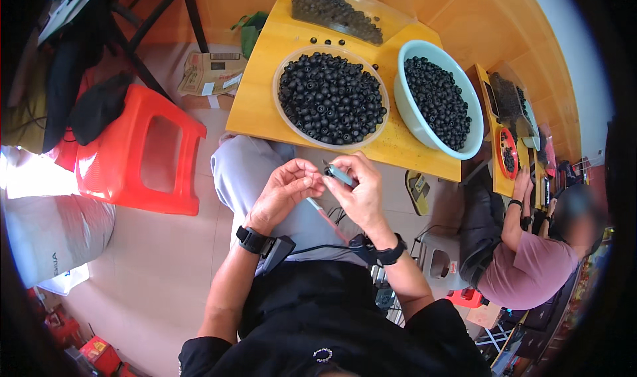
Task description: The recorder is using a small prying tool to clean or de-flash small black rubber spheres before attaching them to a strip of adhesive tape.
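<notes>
My two hands meet above my lap, in front of the yellow table. My right hand (358,186) is closed round the grey-green handle of a small knife (343,175), whose short dark blade points up and to the left. The fingers of my left hand (290,190) are pinched together right beside the blade. A small dark bit shows between the two hands, too small to make out. Ahead on the table, a round clear tub (277,119) holds many small black round pieces with holes. To its right, a pale blue basin (415,115) holds more of them.
At the table's (255,105) far edge stands a clear box (345,15) of black pieces, with several loose ones before it. A red plastic stool (139,158) is at my left. On the right, a person in a pink shirt (531,267) works at another table beside a red tray (502,152).
</notes>
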The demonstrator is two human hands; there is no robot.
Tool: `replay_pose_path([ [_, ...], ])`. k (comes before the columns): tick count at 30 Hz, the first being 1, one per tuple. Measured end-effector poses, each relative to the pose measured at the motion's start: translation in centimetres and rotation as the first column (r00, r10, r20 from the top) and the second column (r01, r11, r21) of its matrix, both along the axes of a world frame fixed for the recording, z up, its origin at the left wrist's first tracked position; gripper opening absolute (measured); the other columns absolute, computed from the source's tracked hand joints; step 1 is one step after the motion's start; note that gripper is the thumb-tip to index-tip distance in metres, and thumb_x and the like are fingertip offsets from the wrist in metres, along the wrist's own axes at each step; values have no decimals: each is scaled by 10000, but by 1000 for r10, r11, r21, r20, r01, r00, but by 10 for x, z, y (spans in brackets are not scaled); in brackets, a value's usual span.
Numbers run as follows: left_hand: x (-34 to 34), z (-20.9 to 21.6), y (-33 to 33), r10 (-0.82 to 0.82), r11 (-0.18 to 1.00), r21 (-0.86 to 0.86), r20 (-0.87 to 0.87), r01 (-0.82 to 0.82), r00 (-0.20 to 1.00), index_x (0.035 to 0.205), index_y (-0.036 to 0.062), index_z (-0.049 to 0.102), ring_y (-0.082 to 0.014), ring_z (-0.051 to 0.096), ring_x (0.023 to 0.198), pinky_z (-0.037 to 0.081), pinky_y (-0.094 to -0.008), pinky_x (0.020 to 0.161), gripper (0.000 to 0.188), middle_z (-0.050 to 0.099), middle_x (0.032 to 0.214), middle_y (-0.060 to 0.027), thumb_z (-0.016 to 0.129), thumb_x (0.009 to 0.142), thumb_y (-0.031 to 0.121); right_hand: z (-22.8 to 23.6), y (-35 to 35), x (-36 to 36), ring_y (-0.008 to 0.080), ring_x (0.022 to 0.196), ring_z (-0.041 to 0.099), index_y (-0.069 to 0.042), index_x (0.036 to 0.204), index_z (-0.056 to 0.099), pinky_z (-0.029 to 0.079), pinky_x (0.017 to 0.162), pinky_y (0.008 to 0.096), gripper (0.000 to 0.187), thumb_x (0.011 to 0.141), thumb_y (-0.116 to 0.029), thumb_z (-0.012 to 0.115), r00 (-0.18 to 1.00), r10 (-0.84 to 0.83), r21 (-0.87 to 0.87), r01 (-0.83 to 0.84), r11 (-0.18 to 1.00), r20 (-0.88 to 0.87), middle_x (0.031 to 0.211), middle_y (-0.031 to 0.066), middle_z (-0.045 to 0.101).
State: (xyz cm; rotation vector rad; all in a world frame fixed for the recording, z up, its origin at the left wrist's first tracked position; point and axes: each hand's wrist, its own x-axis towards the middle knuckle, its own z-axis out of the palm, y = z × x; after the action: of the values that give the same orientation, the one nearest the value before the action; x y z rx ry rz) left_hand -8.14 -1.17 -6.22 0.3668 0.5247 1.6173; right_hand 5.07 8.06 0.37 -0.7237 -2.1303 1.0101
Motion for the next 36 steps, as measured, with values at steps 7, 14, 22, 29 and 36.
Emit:
replay_pose_path([
  [7, 0, -4, -1, 8, 1000, -13, -92, -9, 996, 1031, 37, 520, -133, 572, 911, 467, -287, 822, 207, 589, 980, -39, 603, 842, 40, -24, -24, -10, 158, 631, 529, -45, 859, 588, 432, 505, 271, 240, 658, 55, 669, 993, -89, 82, 95, 992, -76, 771, 53, 523],
  [14, -3, -4, -4, 16, 1000, -20, -112, -19, 994, 983, 34, 536, -116, 554, 927, 451, -242, 806, 196, 572, 977, -33, 602, 800, 11, -30, -34, -10, 167, 639, 539, -42, 873, 588, 428, 485, 271, 270, 643, 54, 690, 988, -104, 131, 118, 984, -112, 782, 69, 526],
  [22, -4, -3, -5, 29, 999, -41, -14, -29, 999, 977, 42, 548, -149, 571, 866, 462, -284, 789, 175, 576, 948, -62, 618, 817, 52, -10, -33, 9, 148, 651, 521, -41, 994, 616, 419, 509, 253, 324, 690, -9, 725, 999, -51, 11, 51, 999, -19, 845, 56, 514],
  [29, -3, -12, -6, 39, 998, 46, 33, -41, 999, 997, 32, 568, -155, 545, 779, 451, -278, 734, 177, 576, 926, -83, 626, 834, 71, -10, -19, 23, 184, 655, 541, 6, 946, 624, 423, 521, 279, 174, 806, -96, 644, 999, 16, 1, -16, 1000, 44, 754, 99, 536],
  [36, -3, -8, -4, 46, 999, 20, -1, -46, 999, 959, 35, 577, -139, 542, 789, 450, -257, 727, 155, 585, 925, -100, 645, 827, 79, 0, -25, 19, 188, 513, 566, -25, 882, 649, 426, 465, 296, 110, 815, -112, 657, 986, 59, 31, -65, 997, 154, 668, 72, 561],
])
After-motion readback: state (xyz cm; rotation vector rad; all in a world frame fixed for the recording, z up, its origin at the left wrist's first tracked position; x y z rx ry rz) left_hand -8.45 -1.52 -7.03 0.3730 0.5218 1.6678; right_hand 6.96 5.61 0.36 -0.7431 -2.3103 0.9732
